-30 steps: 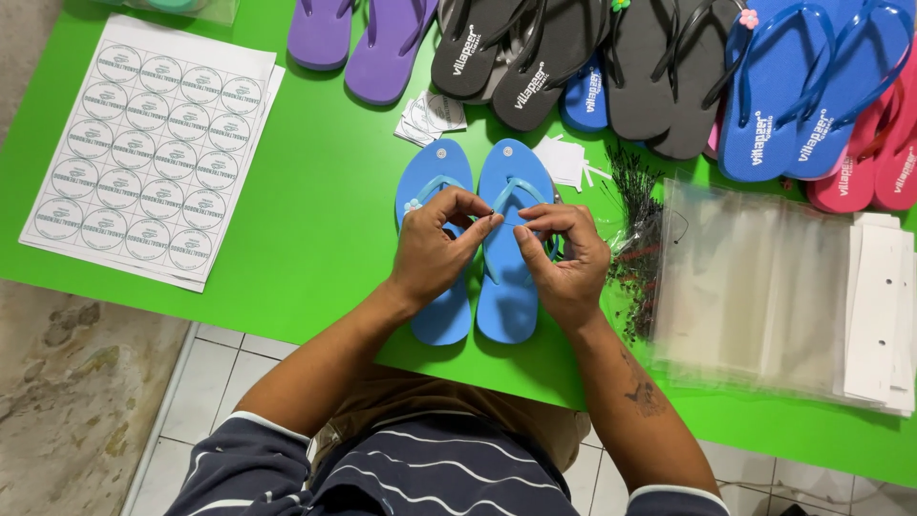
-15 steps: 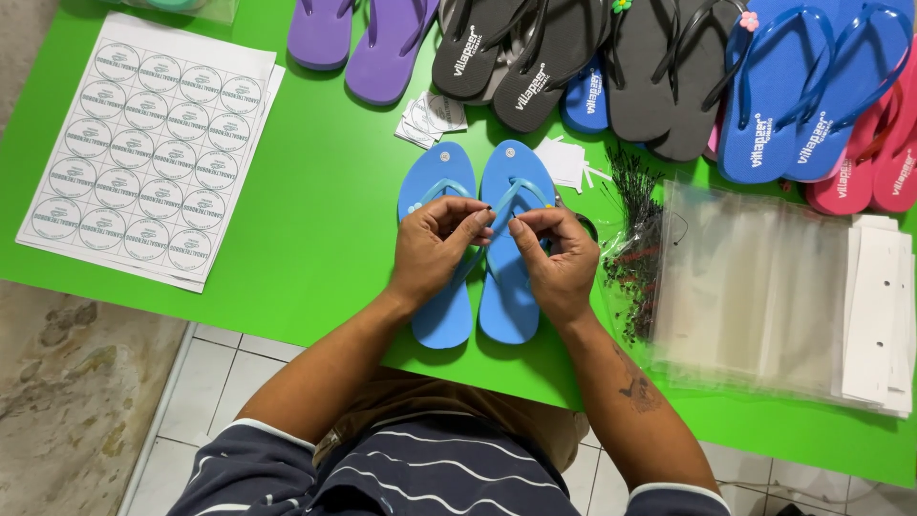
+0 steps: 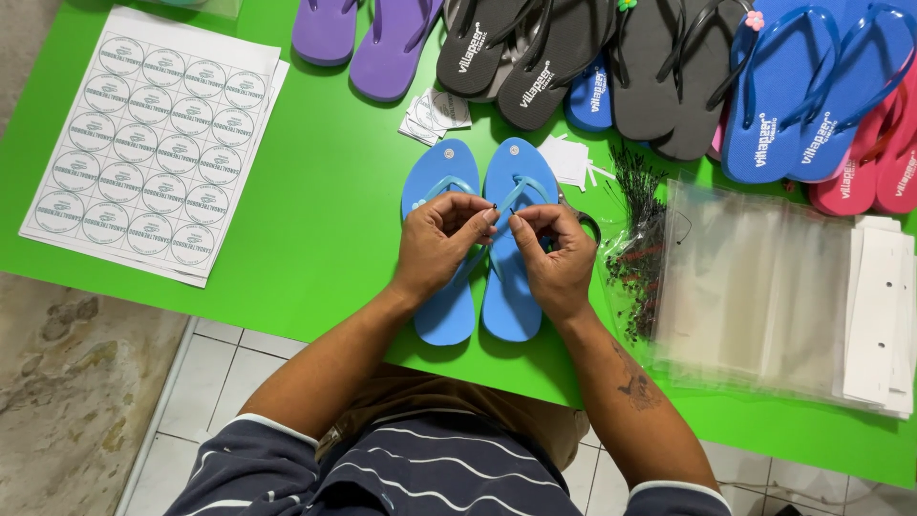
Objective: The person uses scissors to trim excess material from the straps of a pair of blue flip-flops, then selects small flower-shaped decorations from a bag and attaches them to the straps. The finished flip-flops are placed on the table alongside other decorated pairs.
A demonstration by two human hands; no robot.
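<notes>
Green worktop [image 3: 315, 210] carried two light blue flip-flops [image 3: 478, 248] lying side by side, over a pale tiled floor [image 3: 191, 382].

The left hand [image 3: 441, 244] and right hand [image 3: 554, 253] met above the pair's straps, each grip pinched together on something thin and dark, too small to identify. One sticker sheet [image 3: 158, 143] of round labels lay at the left; a stack of clear bags [image 3: 764, 287] and white cards [image 3: 879, 315] sat at the right. Purple, grey, blue and pink flip-flops along the far edge were cut off by the frame.
</notes>
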